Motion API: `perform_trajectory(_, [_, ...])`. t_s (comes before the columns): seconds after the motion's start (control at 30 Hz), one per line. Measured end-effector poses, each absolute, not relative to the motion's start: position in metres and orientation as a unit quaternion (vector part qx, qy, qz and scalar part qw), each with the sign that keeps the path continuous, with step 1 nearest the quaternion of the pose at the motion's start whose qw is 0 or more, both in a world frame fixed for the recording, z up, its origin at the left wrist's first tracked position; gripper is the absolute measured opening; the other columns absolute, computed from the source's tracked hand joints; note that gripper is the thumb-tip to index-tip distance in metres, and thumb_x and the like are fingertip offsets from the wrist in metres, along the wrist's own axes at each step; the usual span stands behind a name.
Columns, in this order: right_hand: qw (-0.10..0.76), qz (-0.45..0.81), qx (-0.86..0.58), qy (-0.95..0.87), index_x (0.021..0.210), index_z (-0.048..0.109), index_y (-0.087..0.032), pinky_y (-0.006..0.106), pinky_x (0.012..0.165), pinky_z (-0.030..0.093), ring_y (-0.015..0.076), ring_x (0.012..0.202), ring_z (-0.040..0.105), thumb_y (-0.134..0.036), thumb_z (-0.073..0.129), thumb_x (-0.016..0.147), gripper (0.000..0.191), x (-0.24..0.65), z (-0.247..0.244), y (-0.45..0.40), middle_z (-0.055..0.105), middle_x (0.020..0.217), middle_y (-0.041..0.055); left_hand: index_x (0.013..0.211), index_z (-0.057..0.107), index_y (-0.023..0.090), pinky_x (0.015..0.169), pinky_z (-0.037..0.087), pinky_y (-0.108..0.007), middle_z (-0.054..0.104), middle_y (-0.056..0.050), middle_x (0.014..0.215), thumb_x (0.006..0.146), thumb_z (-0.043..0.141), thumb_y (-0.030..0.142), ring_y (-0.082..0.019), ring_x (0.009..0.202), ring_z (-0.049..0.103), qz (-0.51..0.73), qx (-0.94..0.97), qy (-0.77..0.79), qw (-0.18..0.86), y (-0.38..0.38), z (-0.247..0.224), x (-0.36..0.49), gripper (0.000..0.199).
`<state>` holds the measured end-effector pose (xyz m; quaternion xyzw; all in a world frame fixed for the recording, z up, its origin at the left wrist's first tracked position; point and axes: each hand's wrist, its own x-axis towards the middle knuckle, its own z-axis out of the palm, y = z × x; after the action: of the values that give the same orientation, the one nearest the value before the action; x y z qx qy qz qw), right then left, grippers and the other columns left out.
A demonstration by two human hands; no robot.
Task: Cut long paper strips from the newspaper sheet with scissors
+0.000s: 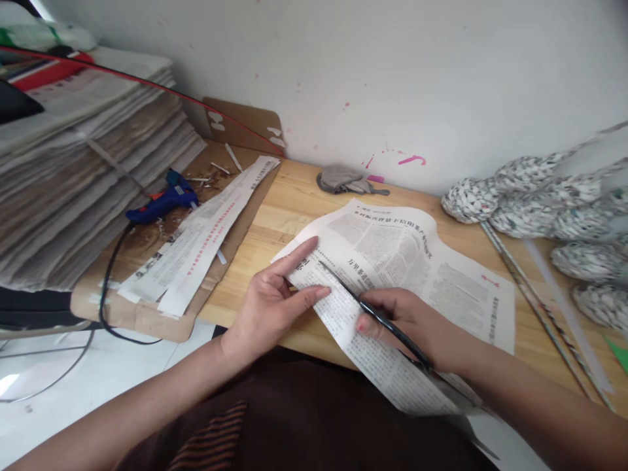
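A sheet of newspaper (392,248) lies over the table's front edge, its near part hanging down toward my lap. My left hand (275,297) grips the sheet's left corner, with the thumb on top and the index finger stretched along the paper. In my right hand (407,320) is a pair of black-handled scissors (343,288). The blades point up and left into the newspaper, their tip close to my left index finger and thumb. A strip of the sheet below the blades droops toward my dark clothing.
Cut newspaper strips (210,242) and a blue glue gun (167,199) lie on cardboard (196,314) at left, beside a tall newspaper stack (98,150). A grey cloth item (346,180) sits by the wall. Woven paper pieces (524,196) and thin rods (534,304) occupy the right.
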<state>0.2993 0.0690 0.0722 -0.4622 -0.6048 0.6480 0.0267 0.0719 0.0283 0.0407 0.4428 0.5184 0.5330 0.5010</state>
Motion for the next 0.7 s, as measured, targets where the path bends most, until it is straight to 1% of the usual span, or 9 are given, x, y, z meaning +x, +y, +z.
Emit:
perform_trajectory(0.1, [0.020, 0.635, -0.458, -0.622, 0.081, 0.060, -0.018, 0.027, 0.056, 0.029, 0.0121, 0.063, 0.040, -0.053, 0.074, 0.085, 0.038, 0.303, 0.069, 0.070, 0.045, 0.069, -0.0042, 0.134, 0.067, 0.027, 0.110, 0.053, -0.043, 0.068, -0.003, 0.138, 0.079, 0.084, 0.031, -0.029, 0.129, 0.062, 0.538, 0.441, 0.515, 0.501, 0.031, 0.037, 0.065, 0.058])
perform_trajectory(0.2, [0.018, 0.627, -0.455, -0.632, 0.078, 0.057, -0.019, 0.027, 0.055, 0.028, 0.0119, 0.063, 0.038, -0.051, 0.074, 0.086, 0.037, 0.306, 0.068, 0.071, 0.042, 0.068, -0.0047, 0.129, 0.070, 0.029, 0.109, 0.053, -0.041, 0.068, -0.003, 0.137, 0.081, 0.082, 0.030, -0.027, 0.126, 0.063, 0.548, 0.436, 0.521, 0.487, 0.034, 0.033, 0.059, 0.050])
perform_trajectory(0.27, [0.019, 0.620, -0.449, -0.644, 0.077, 0.057, -0.019, 0.027, 0.055, 0.028, 0.0120, 0.063, 0.038, -0.051, 0.073, 0.087, 0.038, 0.304, 0.069, 0.072, 0.042, 0.068, -0.0044, 0.129, 0.070, 0.030, 0.108, 0.053, -0.039, 0.068, -0.002, 0.137, 0.080, 0.083, 0.029, -0.026, 0.126, 0.064, 0.547, 0.443, 0.520, 0.483, 0.034, 0.033, 0.059, 0.051])
perform_trajectory(0.33, [0.022, 0.613, -0.443, -0.654, 0.077, 0.059, -0.018, 0.027, 0.055, 0.030, 0.0130, 0.064, 0.040, -0.053, 0.072, 0.087, 0.038, 0.300, 0.071, 0.073, 0.046, 0.069, -0.0028, 0.129, 0.070, 0.030, 0.111, 0.051, -0.038, 0.067, -0.002, 0.139, 0.079, 0.084, 0.029, -0.026, 0.130, 0.061, 0.544, 0.456, 0.516, 0.480, 0.034, 0.034, 0.060, 0.052])
perform_trajectory(0.47, [0.024, 0.619, -0.435, -0.654, 0.086, 0.066, -0.017, 0.027, 0.054, 0.034, 0.0156, 0.067, 0.047, -0.058, 0.069, 0.088, 0.041, 0.290, 0.078, 0.077, 0.055, 0.074, 0.0013, 0.131, 0.069, 0.029, 0.112, 0.051, -0.039, 0.067, -0.002, 0.139, 0.079, 0.084, 0.031, -0.028, 0.131, 0.060, 0.534, 0.466, 0.524, 0.472, 0.032, 0.037, 0.061, 0.055])
perform_trajectory(0.57, [0.018, 0.620, -0.434, -0.653, 0.089, 0.068, -0.017, 0.027, 0.054, 0.034, 0.0155, 0.066, 0.046, -0.059, 0.069, 0.087, 0.042, 0.286, 0.079, 0.078, 0.056, 0.074, 0.0016, 0.134, 0.067, 0.029, 0.112, 0.052, -0.041, 0.067, -0.003, 0.139, 0.078, 0.085, 0.031, -0.029, 0.129, 0.062, 0.537, 0.460, 0.526, 0.473, 0.032, 0.037, 0.060, 0.058])
perform_trajectory(0.7, [0.014, 0.625, -0.445, -0.642, 0.089, 0.067, -0.017, 0.028, 0.055, 0.032, 0.0146, 0.065, 0.042, -0.059, 0.070, 0.086, 0.042, 0.284, 0.076, 0.078, 0.052, 0.072, -0.0002, 0.135, 0.066, 0.029, 0.112, 0.051, -0.043, 0.068, -0.003, 0.138, 0.078, 0.085, 0.031, -0.029, 0.129, 0.061, 0.544, 0.447, 0.523, 0.479, 0.032, 0.036, 0.058, 0.060])
